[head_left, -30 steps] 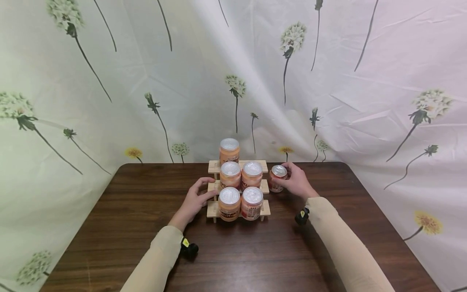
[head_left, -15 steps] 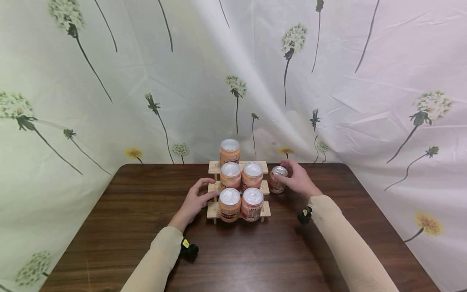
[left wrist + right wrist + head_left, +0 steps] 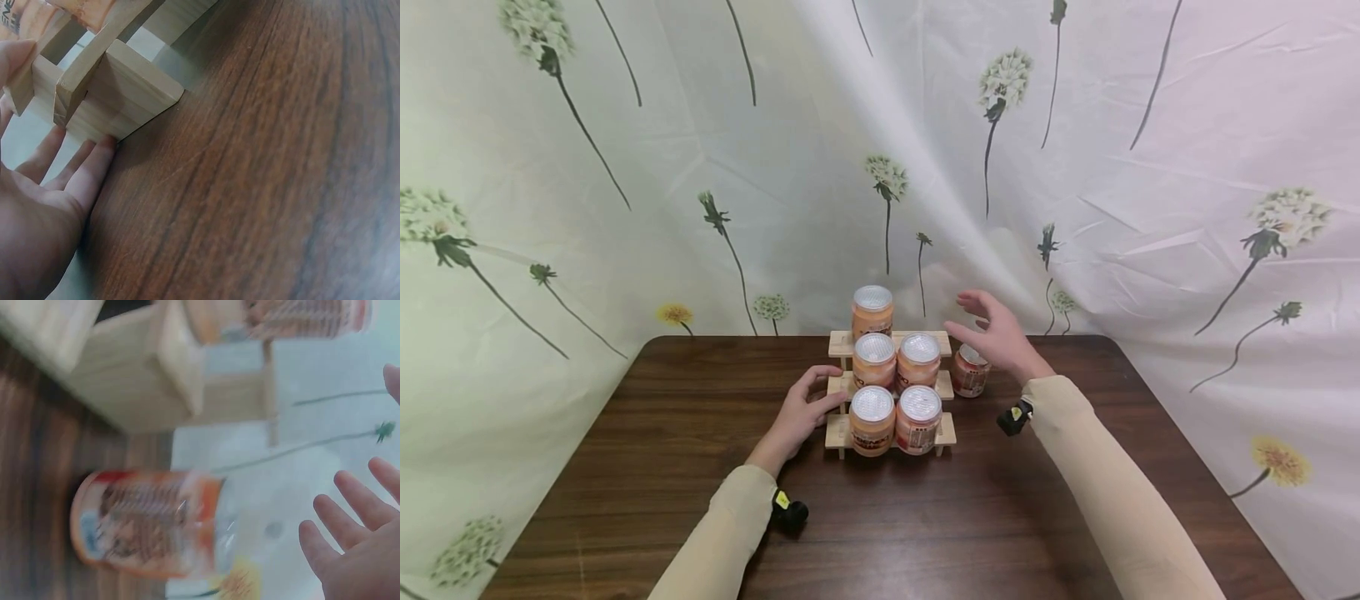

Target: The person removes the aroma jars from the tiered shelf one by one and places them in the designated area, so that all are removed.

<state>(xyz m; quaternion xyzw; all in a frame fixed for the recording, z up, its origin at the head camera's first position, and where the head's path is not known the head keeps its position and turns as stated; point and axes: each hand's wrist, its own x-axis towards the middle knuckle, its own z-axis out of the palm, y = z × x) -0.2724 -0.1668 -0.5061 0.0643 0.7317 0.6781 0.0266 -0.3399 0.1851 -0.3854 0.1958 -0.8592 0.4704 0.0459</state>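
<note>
1. Placement of cans (image 3: 872, 432) on a stepped wooden rack (image 3: 947, 429) looks to be the step in hand: at the centre of the head view, two stand on the bottom step, two on the middle one, and one on the left of the top step.
2. A loose can (image 3: 969, 382) stands upright on the tabletop (image 3: 887, 533), just right of the rack in the head view. Part of its lid is hidden by the person's arm and hand.
3. The next move, as I judge it, calls for lowering the right hand (image 3: 994, 335) round that can, then lifting it to the bare right part of the top step without knocking its neighbours.
4. The right hand hovers right of centre in the head view, fingers spread and holding nothing. In the right wrist view its fingers lie at the right edge and the loose can at lower left, apart, with flowered cloth (image 3: 269, 469) showing between them.
5. The left hand (image 3: 799, 410) is at the rack's left end, fingers spread and resting against the wood at upper left of the left wrist view, seemingly to steady it; how firmly, I cannot tell.
</note>
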